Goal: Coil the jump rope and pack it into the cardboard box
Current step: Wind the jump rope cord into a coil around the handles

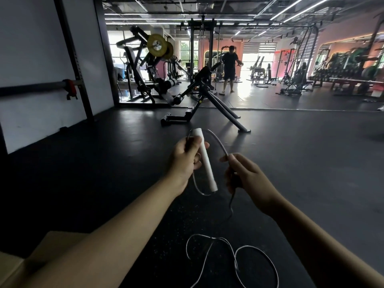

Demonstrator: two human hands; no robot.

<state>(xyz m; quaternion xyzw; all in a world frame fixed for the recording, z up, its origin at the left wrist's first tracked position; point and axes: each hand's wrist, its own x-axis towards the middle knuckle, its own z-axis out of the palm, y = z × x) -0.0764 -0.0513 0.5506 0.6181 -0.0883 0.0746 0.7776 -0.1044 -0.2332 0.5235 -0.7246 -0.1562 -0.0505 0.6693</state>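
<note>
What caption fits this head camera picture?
Left hand grips the white handle, right hand pinches the rope, above loose loops on a gym floor.

The jump rope has a white, tube-shaped handle (204, 161) held tilted in the air, its top end leaning away, with thin grey cord (218, 140) arching from that top end over to the right. More of the cord (232, 252) hangs down and lies in loose, uncoiled loops on the dark floor below. The cardboard box (41, 252), plain brown, sits at the lower left, only partly visible.
</note>
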